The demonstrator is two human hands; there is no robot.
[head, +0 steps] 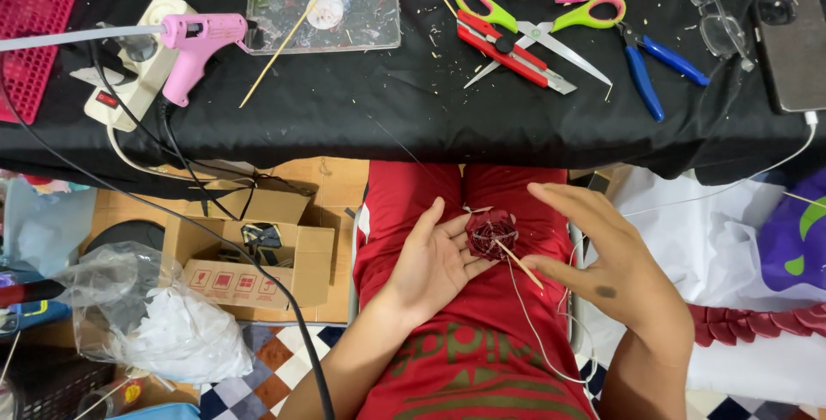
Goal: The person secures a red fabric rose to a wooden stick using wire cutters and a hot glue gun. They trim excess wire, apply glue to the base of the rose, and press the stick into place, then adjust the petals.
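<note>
We see the left hand [430, 261] lying palm up over the lap, its fingers released, with a dark red fabric rose [491, 233] on a thin wooden stick [520, 263] resting at the fingertips. The right hand [602, 252] hovers just right of the rose — fingers spread and grasping nothing — while scissors [533, 28] and a pink glue gun [196, 46] lie on the far black surface [387, 110].

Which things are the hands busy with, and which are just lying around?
Busy with: left hand cradling the dark red fabric rose; right hand by its wooden stick.

Lying around: pink glue gun, scissors, red cutter, blue pliers, glasses, phone.
</note>
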